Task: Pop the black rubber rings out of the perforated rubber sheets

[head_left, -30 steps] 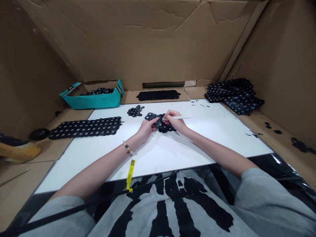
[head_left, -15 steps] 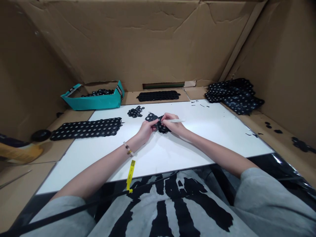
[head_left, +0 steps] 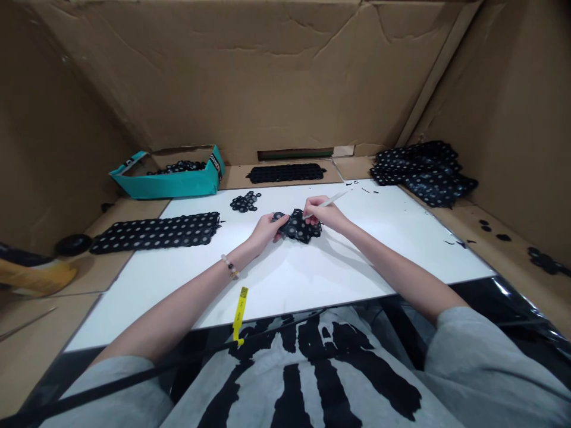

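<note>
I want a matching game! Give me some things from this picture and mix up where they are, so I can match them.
Things:
1. White pen-like tool
2. Beaded bracelet
3. Yellow tag
4. Teal box

Places:
A. Hanging from the dark strap
B. In the right hand
C. Beyond the white board, holding black pieces
D. On the left wrist

Right pairs: 1-B, 2-D, 3-A, 4-C

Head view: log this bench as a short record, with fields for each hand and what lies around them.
Left hand: grips the dotted black fabric piece
Right hand: holds a slim white tool, also touching the piece
Surface: white board
Nearby: black cut-out cluster, flat dotted sheet
Farther: teal box, stacked dotted sheets
</note>
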### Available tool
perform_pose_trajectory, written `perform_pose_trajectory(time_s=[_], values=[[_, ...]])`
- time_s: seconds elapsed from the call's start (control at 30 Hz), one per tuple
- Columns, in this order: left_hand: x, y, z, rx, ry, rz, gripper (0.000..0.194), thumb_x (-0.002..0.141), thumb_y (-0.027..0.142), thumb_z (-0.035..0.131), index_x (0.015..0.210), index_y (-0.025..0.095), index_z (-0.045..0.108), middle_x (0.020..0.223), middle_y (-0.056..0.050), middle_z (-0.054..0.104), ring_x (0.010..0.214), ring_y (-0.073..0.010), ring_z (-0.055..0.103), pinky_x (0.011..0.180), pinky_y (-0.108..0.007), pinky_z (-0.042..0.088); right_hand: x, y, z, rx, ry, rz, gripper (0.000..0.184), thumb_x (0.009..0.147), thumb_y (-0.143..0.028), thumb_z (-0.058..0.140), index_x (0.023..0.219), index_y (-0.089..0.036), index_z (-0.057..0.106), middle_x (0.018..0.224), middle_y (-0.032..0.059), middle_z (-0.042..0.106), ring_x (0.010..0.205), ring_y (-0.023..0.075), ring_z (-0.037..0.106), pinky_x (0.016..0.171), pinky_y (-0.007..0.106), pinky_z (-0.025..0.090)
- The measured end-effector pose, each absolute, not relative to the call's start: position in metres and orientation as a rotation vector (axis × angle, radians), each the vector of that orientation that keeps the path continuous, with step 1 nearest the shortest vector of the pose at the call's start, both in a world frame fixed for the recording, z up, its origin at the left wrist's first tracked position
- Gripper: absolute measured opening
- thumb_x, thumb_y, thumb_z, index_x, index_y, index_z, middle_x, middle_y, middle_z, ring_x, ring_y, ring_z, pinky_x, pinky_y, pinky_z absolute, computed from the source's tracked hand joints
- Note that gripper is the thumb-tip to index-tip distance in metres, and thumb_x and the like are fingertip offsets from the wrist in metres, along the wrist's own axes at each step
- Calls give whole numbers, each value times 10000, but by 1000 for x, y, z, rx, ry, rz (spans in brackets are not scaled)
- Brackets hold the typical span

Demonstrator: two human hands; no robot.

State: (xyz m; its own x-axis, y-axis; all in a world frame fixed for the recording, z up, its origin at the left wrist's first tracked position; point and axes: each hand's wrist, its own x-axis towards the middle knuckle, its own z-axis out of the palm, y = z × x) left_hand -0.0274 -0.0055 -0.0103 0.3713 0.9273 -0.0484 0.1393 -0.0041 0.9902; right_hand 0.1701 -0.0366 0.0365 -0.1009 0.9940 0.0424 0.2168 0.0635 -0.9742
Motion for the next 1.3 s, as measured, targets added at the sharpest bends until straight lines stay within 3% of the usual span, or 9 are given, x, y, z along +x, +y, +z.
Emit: perform_pose_trajectory(time_s=[0.17, 0.4, 0.7, 0.97, 1.13, 1.2, 1.3], values=[[-27, -6, -8, 1435, 980, 815, 320, 800, 427, 702, 746, 147, 558, 595, 8, 541, 438, -67, 441, 397, -205, 296, 162, -38, 32, -1154, -1435, 1129, 86, 674, -165, 523, 647, -178, 604, 598, -2, 666, 545, 120, 601, 548, 223, 484], [-26, -5, -12, 1386, 890, 828, 222, 831, 353, 652, 789, 145, 585, 637, 0, 560, 437, -67, 448, 413, -206, 327, 155, -37, 13, -1159, -1514, 1072, 71, 706, -201, 540, 718, -188, 608, 661, 2, 676, 602, 137, 612, 598, 252, 497], [-28, -10, -4, 1203, 926, 822, 256, 760, 296, 738, 717, 146, 535, 568, 42, 455, 416, -42, 383, 397, -191, 224, 151, -48, 13, -1238, -1720, 749, 118, 735, -253, 503, 722, -185, 599, 672, -16, 623, 652, 138, 545, 600, 240, 388], [-24, -12, 11, 1110, 995, 768, 246, 753, 214, 692, 675, 177, 461, 509, 42, 452, 376, -65, 397, 375, -210, 237, 152, -44, 11, -1275, -1730, 754, 130, 737, -272, 499, 714, -187, 594, 664, -12, 613, 642, 142, 530, 590, 246, 380], [-25, -10, 11, 1135, 976, 753, 196, 705, 187, 684, 711, 170, 489, 560, -6, 560, 398, -82, 449, 396, -224, 301, 170, -35, 29, -1035, -1620, 881, 235, 715, -226, 431, 763, -182, 657, 884, 52, 689, 890, 205, 616, 769, 306, 495], [-26, -11, 11, 1164, 960, 749, 213, 689, 191, 698, 702, 169, 487, 572, -2, 560, 411, -73, 447, 403, -218, 292, 179, -33, 37, -954, -1621, 781, 303, 710, -178, 407, 838, -188, 681, 1018, 64, 692, 981, 214, 617, 843, 332, 504], [-26, -11, 9, 1211, 926, 737, 194, 681, 206, 708, 709, 157, 522, 594, 1, 557, 435, -63, 439, 412, -213, 277, 185, -32, 39, -950, -1886, 522, 314, 768, -155, 440, 929, -206, 705, 1082, 83, 673, 953, 216, 620, 872, 366, 507]])
